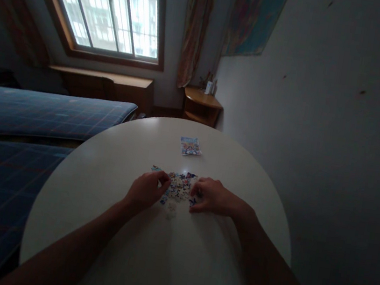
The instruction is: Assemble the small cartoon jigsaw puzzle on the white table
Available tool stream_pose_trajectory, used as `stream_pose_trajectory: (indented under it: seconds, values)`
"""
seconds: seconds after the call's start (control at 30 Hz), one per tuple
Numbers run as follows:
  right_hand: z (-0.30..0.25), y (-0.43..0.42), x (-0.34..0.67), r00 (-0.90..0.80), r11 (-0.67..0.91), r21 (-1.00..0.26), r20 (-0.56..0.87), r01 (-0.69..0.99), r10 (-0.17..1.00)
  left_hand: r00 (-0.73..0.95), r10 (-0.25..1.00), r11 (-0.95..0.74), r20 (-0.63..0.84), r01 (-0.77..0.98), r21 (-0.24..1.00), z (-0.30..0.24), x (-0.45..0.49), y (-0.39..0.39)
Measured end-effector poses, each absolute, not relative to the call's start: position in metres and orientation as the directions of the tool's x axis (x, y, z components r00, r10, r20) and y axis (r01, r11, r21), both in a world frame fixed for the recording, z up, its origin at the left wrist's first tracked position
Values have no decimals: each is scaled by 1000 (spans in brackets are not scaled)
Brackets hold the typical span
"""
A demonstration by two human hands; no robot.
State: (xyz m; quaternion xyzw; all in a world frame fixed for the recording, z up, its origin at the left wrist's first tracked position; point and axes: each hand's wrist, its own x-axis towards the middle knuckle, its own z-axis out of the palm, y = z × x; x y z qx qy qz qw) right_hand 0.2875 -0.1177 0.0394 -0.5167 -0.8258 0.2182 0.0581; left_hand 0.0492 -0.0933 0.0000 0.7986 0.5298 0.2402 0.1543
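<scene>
A loose heap of small jigsaw puzzle pieces (178, 187), some pale and some printed in colour, lies near the middle of the round white table (98, 238). At the heap's left edge is my left hand (147, 188), thumb and forefinger pinched together; whatever they hold is too small to make out. My right hand (211, 195) rests on the right side, its thumb and fingers apart around a few dark blue pieces (192, 202). A small group of pale pieces (171, 210) lies on the near side. Some pieces are hidden beneath my fingers.
Beyond the heap lies a colourful printed packet or picture sheet (190, 146). A bed with a blue plaid cover (45, 113) stands left of the table. The white wall (316, 146) runs along the right, and a wooden corner shelf (203, 98) stands behind.
</scene>
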Motion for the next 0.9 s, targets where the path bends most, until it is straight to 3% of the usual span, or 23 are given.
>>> stream_pose_trajectory:
  seconds: [0.27,0.53,0.73,0.9]
  values:
    - [40,-124,285,-465,368,-415,-160,832,870,451,852,-520,267,662,540,-1,53,-97]
    - [43,-128,284,-481,377,-405,-196,833,854,473,834,-546,283,640,541,-1,52,-97]
    - [47,-127,283,-551,438,-458,-144,774,822,481,832,-548,276,637,542,1,54,-99]
    - [33,-117,282,-534,390,-604,-71,695,842,523,817,-559,242,614,558,3,55,-102]
